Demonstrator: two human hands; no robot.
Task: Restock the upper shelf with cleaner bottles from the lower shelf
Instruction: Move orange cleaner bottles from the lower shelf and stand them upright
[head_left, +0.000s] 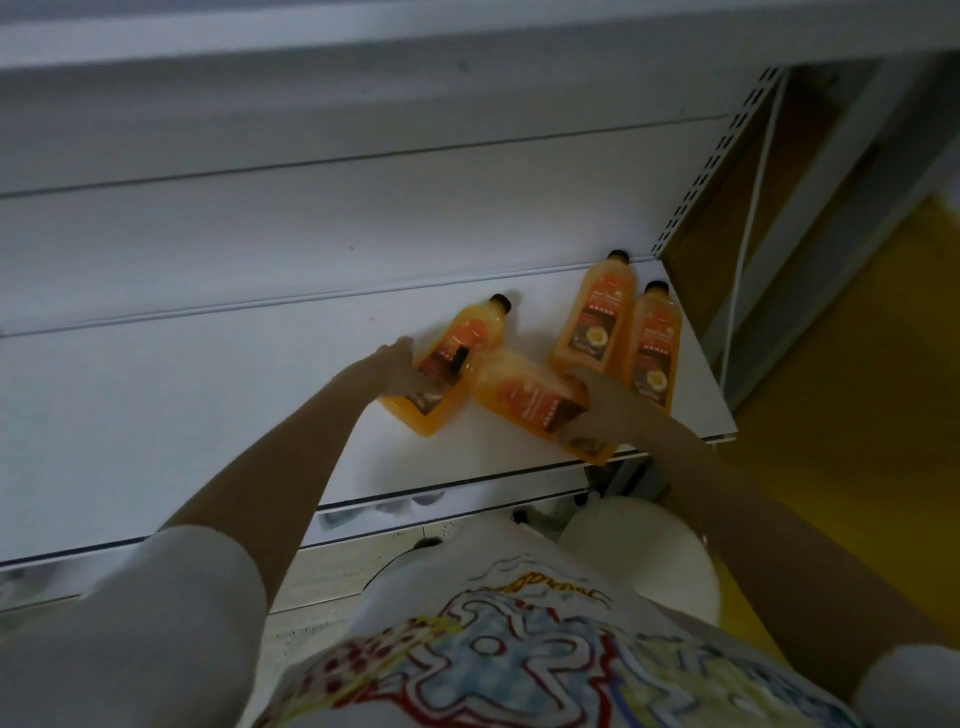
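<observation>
Head view: your left hand (402, 371) grips left cleaner bottle (470, 335) at centre of frame, on white shelf (208, 415). Your right hand (597, 402) wraps base end of tilted bottle (519, 400), which is motion-blurred, neck pointing left, touching left cleaner bottle. Cannot tell whether it rests on shelf. Third bottle (595, 317) and fourth bottle (652, 343) sit side by side right of centre, black caps toward back panel, near shelf's right end, just beyond your right hand. Yellow floor (857, 415) at right.
</observation>
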